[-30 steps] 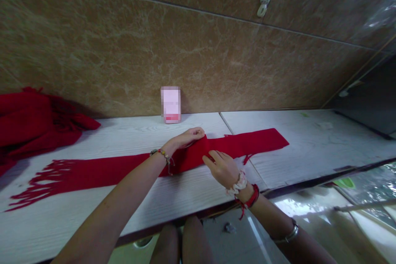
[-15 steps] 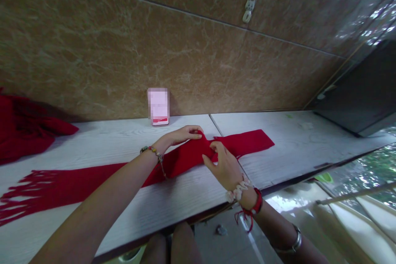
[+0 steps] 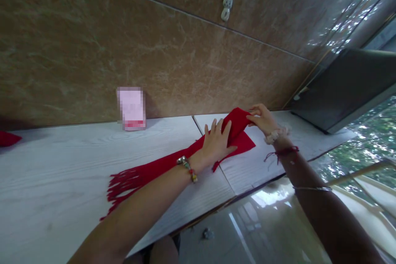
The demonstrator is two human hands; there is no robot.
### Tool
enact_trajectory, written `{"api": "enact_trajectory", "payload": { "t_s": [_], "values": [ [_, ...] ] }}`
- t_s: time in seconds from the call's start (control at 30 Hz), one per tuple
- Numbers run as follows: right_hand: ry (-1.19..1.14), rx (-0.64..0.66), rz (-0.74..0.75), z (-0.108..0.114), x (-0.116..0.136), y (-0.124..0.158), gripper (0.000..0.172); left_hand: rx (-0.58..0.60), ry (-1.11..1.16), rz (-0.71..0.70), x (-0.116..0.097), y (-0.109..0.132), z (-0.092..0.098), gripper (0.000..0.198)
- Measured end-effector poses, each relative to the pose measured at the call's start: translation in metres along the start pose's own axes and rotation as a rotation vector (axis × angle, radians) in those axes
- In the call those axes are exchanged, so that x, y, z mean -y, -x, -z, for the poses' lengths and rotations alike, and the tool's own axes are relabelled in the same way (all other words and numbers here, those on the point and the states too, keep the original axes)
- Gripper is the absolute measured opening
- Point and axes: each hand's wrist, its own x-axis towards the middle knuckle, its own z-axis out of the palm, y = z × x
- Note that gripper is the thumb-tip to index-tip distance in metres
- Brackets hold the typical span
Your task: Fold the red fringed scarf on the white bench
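Note:
A red scarf [image 3: 173,159] with a fringed left end lies on the white wood-grain table [image 3: 71,156], partly folded over itself at the right. My left hand [image 3: 215,142] rests flat on the scarf with its fingers spread, pressing near the fold. Beyond it on the right, my right hand [image 3: 262,120] pinches the edge of the upper layer and lifts it off the layer below. The left forearm hides part of the scarf's lower edge.
A pink-and-white box-like item [image 3: 132,109], blurred, leans against the brown marbled wall [image 3: 173,66]. More red cloth [image 3: 9,138] shows at the far left. A dark panel [image 3: 343,90] stands at the table's right end. A white cat-shaped hook [image 3: 227,7] is on the wall.
Both hands have moved right along the scarf. The left hand has gone from gripping to lying flat, and the scarf is now folded shorter. The view has shifted right.

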Motion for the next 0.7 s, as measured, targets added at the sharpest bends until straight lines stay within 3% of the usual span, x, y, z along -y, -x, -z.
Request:
{"api": "enact_trajectory", "payload": {
  "t_s": [0.1,0.17,0.33,0.53,0.7],
  "values": [
    [-0.047,-0.002,-0.186,0.020,-0.040,-0.006,0.028,0.150,-0.116,-0.021,-0.001,0.010,-0.038,0.074],
    [-0.062,0.003,-0.283,0.025,-0.069,0.000,0.026,0.188,-0.157,-0.044,0.004,0.012,-0.053,0.067],
    [-0.078,-0.013,-0.391,0.022,-0.120,0.012,0.023,0.174,-0.218,-0.106,0.009,0.010,-0.056,0.052],
    [0.000,0.025,-0.382,0.015,-0.125,0.005,0.029,0.246,-0.234,-0.069,0.006,0.006,-0.057,0.055],
    [0.051,0.113,-0.339,-0.010,-0.120,0.009,0.031,0.292,-0.309,-0.107,0.029,0.020,-0.049,0.054]
  ]
}}
